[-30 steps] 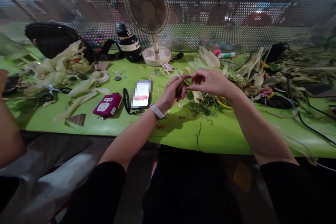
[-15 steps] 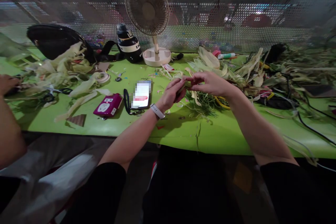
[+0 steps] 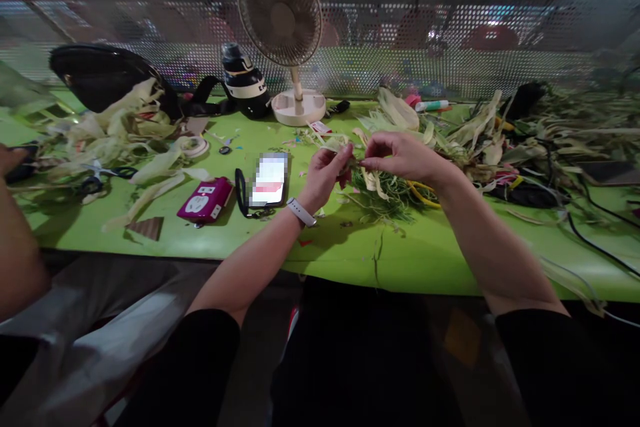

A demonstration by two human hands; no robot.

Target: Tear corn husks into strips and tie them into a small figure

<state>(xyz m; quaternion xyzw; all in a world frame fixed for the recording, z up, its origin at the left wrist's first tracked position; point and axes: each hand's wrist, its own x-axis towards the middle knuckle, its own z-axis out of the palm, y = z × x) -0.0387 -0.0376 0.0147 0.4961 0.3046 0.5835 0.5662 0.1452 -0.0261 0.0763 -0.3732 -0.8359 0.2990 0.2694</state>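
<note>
My left hand (image 3: 327,177), with a pale band on its wrist, is closed around a small greenish plant piece (image 3: 354,164). Its exact kind is too small and too hidden to make out. From the other side, my right hand (image 3: 397,157) pinches thumb and forefinger together at the end of that piece. Both hands hover over the table, almost touching each other. Beneath and behind them lie green needle-like sprigs (image 3: 395,203) and pale corn husks (image 3: 395,110). A phone (image 3: 270,180) with a lit, blurred screen rests left of my left hand.
On the green table (image 3: 270,240) stand a fan (image 3: 281,20) and a black bottle (image 3: 246,83). A magenta device (image 3: 206,201), scissors (image 3: 103,177), a tape roll (image 3: 195,147) and more husks lie left. Cables (image 3: 600,240) run at right. Another person's arm (image 3: 17,247) reaches in from the left.
The fingers of my left hand have turned and opened up somewhat, exposing the small greenish piece. My right forefinger has drawn back and curled into a pinch. The other person's hand shifted slightly.
</note>
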